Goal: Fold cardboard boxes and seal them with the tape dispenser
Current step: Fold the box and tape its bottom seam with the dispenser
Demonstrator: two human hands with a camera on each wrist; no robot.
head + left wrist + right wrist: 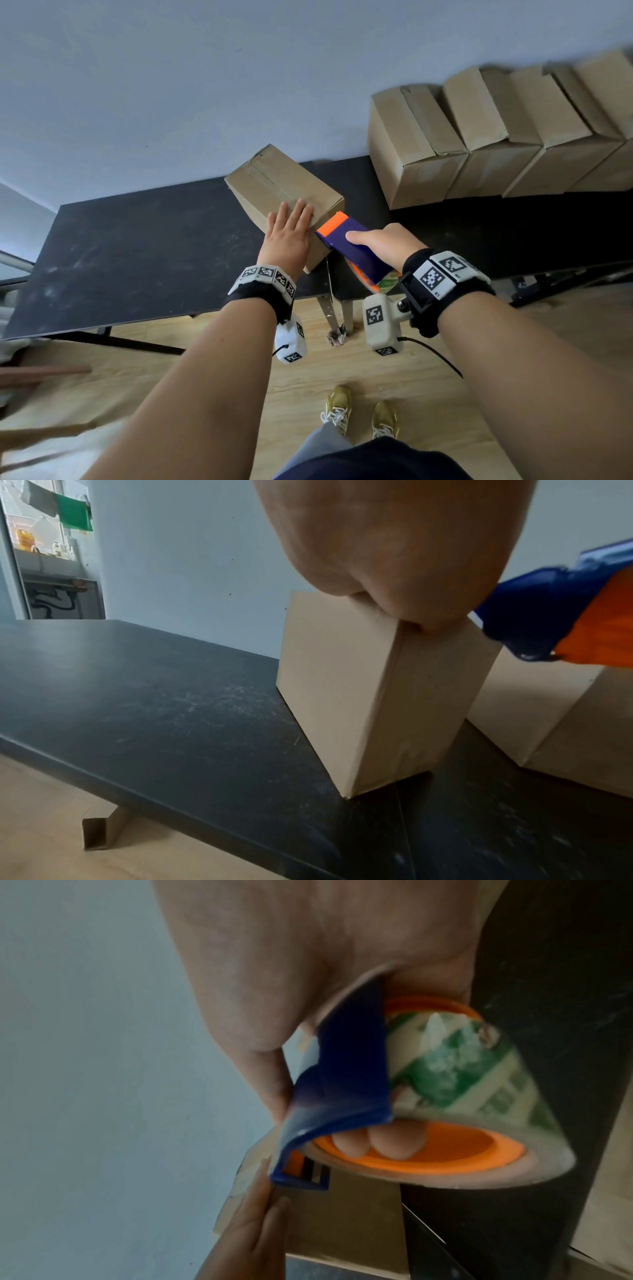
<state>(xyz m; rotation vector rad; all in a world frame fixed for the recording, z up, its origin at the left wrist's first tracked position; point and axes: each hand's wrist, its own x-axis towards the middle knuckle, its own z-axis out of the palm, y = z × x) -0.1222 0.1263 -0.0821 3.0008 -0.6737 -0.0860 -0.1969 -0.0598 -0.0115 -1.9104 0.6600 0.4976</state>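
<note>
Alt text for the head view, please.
The left hand presses flat on a taped cardboard box on a black table, while the right hand holds a blue-and-orange tape dispenser at its near edge. More boxes are stacked right.

Packing room: stacked boxes [496, 137] (plain wall) on table [137, 257].
</note>
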